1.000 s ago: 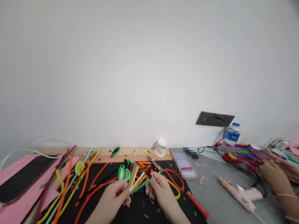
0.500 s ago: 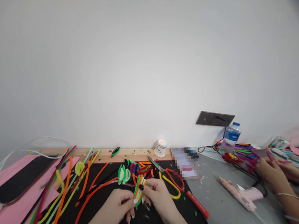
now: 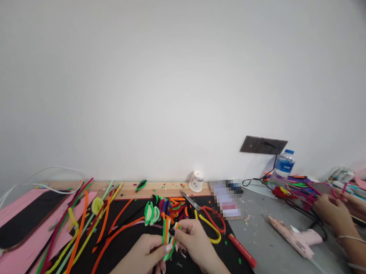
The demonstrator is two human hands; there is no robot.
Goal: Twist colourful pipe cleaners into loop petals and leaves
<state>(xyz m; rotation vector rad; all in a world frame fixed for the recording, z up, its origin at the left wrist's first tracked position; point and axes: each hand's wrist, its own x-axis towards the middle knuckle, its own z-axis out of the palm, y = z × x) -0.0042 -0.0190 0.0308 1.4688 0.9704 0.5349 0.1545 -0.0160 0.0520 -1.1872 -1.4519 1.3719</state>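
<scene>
Between my two hands is a small bundle of bent green, orange and white pipe cleaners (image 3: 166,235). My left hand (image 3: 147,251) pinches its lower left part between thumb and fingers. My right hand (image 3: 193,239) grips its right side, thumb with a dark nail in front. Just beyond my fingers lies a heap of small bent pipe-cleaner pieces (image 3: 176,207), with green-and-white looped pieces (image 3: 151,213) at its left. Scissors (image 3: 192,201) with red and yellow handles rest behind and right of my right hand.
Long loose pipe cleaners (image 3: 80,238) spread over pink paper (image 3: 9,269) at left. A paper cup (image 3: 196,181) stands upside down by the wall. To the right are a red tube-like tool (image 3: 242,250), a pink glue gun (image 3: 294,236), a bottle (image 3: 283,167) and a co-worker's hands (image 3: 331,214).
The bundle has spread apart, a gap now showing between its left and right strands. My hands have barely shifted. The co-worker's hands have moved slightly with pink pipe cleaners.
</scene>
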